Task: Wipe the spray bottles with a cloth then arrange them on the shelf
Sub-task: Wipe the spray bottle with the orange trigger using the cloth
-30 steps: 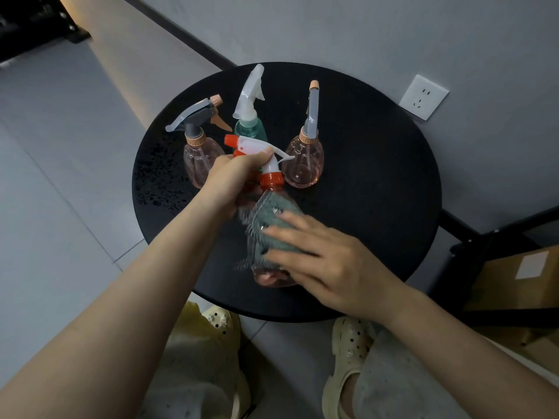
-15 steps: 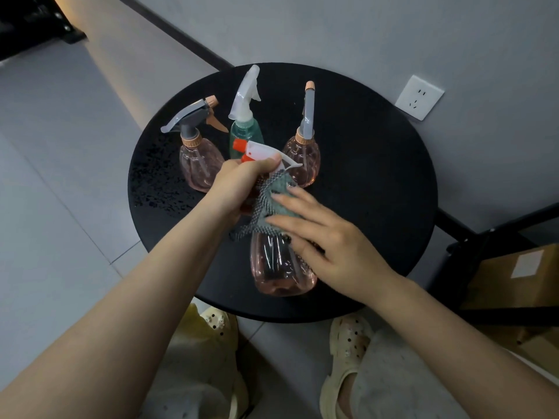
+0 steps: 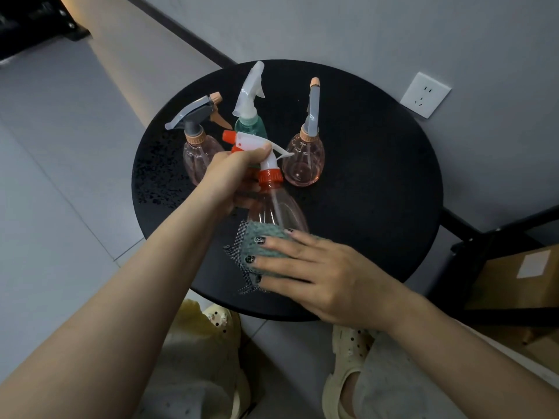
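Cloth is now low on the pink spray bottle, covering its base end; half a second ago it sat up by the neck, just below the left grip. Reads as one full wiping stroke down the body, so wiping of this bottle is under way, not finished.

Left hand: grip closed around the white-and-orange trigger head, bottle tilted with base toward the person, held above the desk.

Right hand: fingers flat and slightly spread, pressing the cloth onto the bottle body; palm down, wrist toward the person.

Beyond the left grip, three more spray bottles stand upright on the desk. No shelf in view.
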Motion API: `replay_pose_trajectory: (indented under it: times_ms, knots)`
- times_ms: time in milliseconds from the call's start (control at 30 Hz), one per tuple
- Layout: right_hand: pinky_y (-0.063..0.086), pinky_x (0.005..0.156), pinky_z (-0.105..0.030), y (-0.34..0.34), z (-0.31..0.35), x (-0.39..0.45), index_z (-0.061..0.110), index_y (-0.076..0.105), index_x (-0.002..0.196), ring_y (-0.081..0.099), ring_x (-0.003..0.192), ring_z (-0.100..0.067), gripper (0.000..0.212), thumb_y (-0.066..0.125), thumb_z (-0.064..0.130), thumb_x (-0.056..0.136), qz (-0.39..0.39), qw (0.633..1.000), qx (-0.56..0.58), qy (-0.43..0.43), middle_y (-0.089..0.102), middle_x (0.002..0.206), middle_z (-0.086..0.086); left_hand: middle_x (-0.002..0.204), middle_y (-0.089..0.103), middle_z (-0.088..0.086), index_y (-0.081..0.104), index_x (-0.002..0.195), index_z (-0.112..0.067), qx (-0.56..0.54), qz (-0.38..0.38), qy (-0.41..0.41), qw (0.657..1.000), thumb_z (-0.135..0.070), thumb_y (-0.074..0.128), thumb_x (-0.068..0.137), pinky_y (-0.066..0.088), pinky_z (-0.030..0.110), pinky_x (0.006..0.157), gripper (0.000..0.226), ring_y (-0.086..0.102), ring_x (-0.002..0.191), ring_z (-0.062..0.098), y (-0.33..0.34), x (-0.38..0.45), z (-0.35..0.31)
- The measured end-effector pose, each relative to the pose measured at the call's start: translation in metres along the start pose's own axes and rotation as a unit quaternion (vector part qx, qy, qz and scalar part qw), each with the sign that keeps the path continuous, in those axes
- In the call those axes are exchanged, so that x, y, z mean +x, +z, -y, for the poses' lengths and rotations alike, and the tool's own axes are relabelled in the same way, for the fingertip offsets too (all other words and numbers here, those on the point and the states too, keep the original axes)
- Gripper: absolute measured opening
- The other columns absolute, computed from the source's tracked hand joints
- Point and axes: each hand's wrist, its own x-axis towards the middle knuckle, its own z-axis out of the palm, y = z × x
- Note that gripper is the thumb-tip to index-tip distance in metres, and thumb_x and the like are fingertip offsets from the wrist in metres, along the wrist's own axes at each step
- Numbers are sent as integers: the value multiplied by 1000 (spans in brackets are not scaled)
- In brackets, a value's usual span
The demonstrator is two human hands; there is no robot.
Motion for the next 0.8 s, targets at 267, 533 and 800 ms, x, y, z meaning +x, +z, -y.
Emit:
replay_pose_trajectory:
  times_ms: [267, 533, 800]
  knots:
    - [33, 112, -39, -2, -10, 8, 13, 63, 122, 33, 139, -22, 30, 47, 15, 96, -52, 979, 121, 157, 50, 140, -5, 83, 70, 14, 67, 90, -6, -26, 8, 12, 1000, -34, 73, 70, 56, 39, 78, 36, 67, 73, 26, 10, 0, 5]
    - [27, 115, -31, -2, -11, 13, 13, 58, 127, 23, 143, -16, 35, 45, 14, 95, -93, 948, 193, 237, 42, 146, -2, 82, 71, 11, 66, 97, -2, -31, 16, 12, 999, -30, 70, 81, 55, 36, 74, 33, 69, 75, 26, 9, -2, 3]
    - [29, 114, -39, 4, 1, -3, 9, 66, 116, 41, 133, -25, 27, 50, 9, 95, -20, 1000, 5, 3, 56, 134, -7, 93, 65, 14, 57, 116, -5, 4, 7, 5, 1000, -38, 64, 84, 56, 35, 56, 47, 66, 71, 22, -3, 0, -4]
